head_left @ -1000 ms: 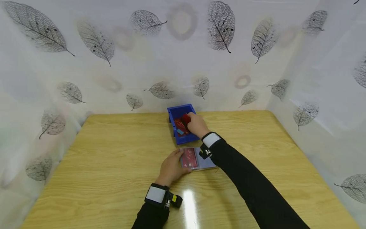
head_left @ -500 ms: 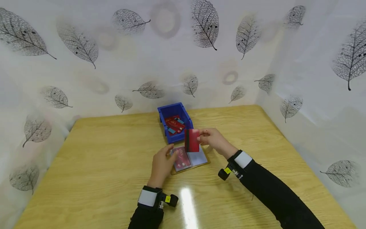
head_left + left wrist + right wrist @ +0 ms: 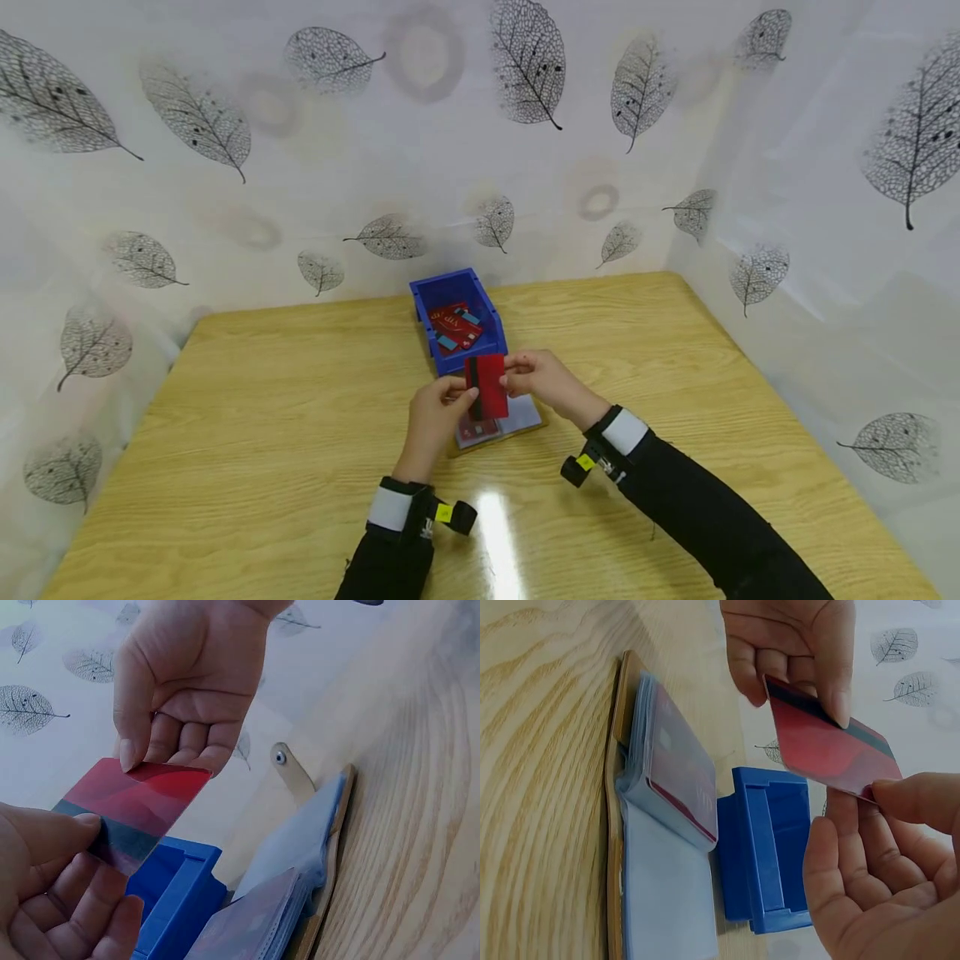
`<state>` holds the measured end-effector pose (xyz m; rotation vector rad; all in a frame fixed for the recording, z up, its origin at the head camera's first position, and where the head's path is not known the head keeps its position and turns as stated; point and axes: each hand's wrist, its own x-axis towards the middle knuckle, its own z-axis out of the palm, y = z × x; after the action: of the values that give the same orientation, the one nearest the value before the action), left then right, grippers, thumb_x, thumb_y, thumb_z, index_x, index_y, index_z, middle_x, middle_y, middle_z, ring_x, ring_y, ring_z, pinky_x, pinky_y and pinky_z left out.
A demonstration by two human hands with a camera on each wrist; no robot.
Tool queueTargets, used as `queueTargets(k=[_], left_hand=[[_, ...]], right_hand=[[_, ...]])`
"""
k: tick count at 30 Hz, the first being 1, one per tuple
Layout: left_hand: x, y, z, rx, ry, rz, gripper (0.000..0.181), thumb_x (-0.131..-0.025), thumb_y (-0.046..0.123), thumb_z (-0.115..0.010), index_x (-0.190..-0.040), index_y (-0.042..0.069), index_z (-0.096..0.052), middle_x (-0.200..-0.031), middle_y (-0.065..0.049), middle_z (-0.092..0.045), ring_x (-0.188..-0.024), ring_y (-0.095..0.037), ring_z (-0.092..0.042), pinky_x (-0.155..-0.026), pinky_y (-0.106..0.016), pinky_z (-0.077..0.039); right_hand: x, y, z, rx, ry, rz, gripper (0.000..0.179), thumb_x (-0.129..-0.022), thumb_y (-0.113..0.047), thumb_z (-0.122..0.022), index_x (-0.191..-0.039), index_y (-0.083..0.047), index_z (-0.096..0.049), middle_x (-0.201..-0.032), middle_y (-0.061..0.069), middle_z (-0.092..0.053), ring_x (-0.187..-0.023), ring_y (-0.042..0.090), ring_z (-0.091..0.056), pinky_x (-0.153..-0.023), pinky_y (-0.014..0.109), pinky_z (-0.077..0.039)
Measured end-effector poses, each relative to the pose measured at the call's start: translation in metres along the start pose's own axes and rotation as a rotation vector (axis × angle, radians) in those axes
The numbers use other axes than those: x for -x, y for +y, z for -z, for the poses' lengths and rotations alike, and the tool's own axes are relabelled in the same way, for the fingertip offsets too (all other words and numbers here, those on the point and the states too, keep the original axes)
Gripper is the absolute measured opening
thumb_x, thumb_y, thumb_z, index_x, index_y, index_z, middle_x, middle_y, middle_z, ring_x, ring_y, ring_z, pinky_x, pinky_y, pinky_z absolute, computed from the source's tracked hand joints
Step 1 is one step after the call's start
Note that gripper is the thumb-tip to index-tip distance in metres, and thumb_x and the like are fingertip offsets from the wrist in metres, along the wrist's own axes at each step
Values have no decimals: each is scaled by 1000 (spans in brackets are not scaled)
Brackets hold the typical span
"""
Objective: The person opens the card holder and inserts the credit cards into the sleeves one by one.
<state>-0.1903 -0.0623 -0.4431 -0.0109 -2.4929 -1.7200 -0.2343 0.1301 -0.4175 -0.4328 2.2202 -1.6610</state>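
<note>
A red card [image 3: 492, 388] with a dark stripe is held up between the two hands, above an open card holder [image 3: 522, 414] and on the near side of a blue bin [image 3: 495, 323]. The left hand [image 3: 433, 417] has its grip closed on the striped side of the card, the thumb lying over the stripe and the fingers behind. The right hand [image 3: 557, 386] pinches the opposite edge, its thumb tip at the margin of the card and its other fingers curled beneath. In the left wrist view the card is tilted, with the plain red part toward the right hand. The holder lies on the desk [image 3: 262, 458], its clear sleeves resting on a brown cover [image 3: 616, 847]; a sleeved card [image 3: 478, 431] fills the stack on its left side, partly hidden in the head view by the card held above, while the sleeve on its right side is pale. A tan strap [image 3: 291, 769] with a round metal stud rises near the far end of the holder. The bin stands on the desk just beyond the holder, with several loose red cards [image 3: 456, 325] overlapping inside, some bearing light blue patches. Both wrists carry black bands, below which dark sleeves cover the arms. Behind the desk hangs a white backdrop [image 3: 450, 158] printed with skeleton leaves.
</note>
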Motion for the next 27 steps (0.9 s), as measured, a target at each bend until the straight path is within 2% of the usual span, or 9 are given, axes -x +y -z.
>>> queueTargets(k=[3, 6, 9, 12, 15, 19, 23, 27], left_hand=[[-2, -2, 0, -25, 11, -5, 16, -88, 12, -72, -96, -2, -72, -85, -11, -71, -76, -20, -64, -64, -32, -55], [-4, -6, -2, -67, 14, 30, 16, -87, 12, -72, -96, -1, -72, -81, -9, -70, -72, -18, -63, -62, -31, -54], [-7, -12, -5, -123, 4, 66, 22, -86, 11, -73, -104, -1, -69, -79, -8, -69, -68, -17, -63, -61, -30, -52], [-8, -16, -8, -157, -17, 91, 36, -85, 10, -72, -117, -2, -63, -78, -8, -70, -65, -17, -63, -58, -30, -51], [-9, -16, -12, -183, -25, 102, 47, -84, 10, -72, -127, -1, -57, -76, -7, -68, -60, -15, -61, -54, -28, -49], [-12, -16, -16, -241, -28, 127, 51, -81, 10, -73, -129, 0, -56, -75, -6, -67, -61, -16, -60, -54, -29, -50], [-15, -15, -21, -314, -37, 176, 55, -78, 11, -73, -129, -1, -55, -90, -14, -69, -80, -25, -65, -69, -39, -56], [-17, -12, -25, -348, -51, 205, 57, -77, 11, -74, -129, -1, -55, -108, -23, -66, -95, -33, -64, -79, -46, -56]], right_hand=[[-2, 3, 3, 120, -3, 18, 35, -94, -2, -59, -126, 11, -56, -112, 24, -66, -95, 27, -67, -85, 42, -55], [-3, 8, 6, 398, -27, 46, 42, -90, -6, -66, -129, 7, -56, -122, 22, -62, -108, 34, -62, -87, 41, -54], [-3, 13, 9, 678, -98, 35, 59, -84, -15, -76, -135, 5, -52, -134, 21, -55, -121, 35, -54, -97, 44, -48], [-4, 18, 8, 845, -198, 0, 79, -78, -23, -82, -141, 4, -45, -144, 21, -46, -131, 36, -44, -107, 48, -38], [-4, 20, 7, 920, -250, -24, 87, -74, -26, -85, -144, 4, -42, -149, 21, -39, -135, 38, -38, -109, 54, -33], [-3, 21, 6, 982, -273, -34, 87, -73, -27, -86, -143, 2, -44, -150, 20, -37, -135, 41, -37, -106, 58, -34], [-3, 23, 6, 1002, -267, -18, 85, -74, -27, -85, -142, 2, -45, -150, 19, -38, -134, 41, -38, -105, 55, -37], [-2, 27, 7, 1016, -237, 12, 81, -74, -28, -83, -141, 2, -48, -147, 18, -41, -131, 39, -41, -104, 52, -39]])
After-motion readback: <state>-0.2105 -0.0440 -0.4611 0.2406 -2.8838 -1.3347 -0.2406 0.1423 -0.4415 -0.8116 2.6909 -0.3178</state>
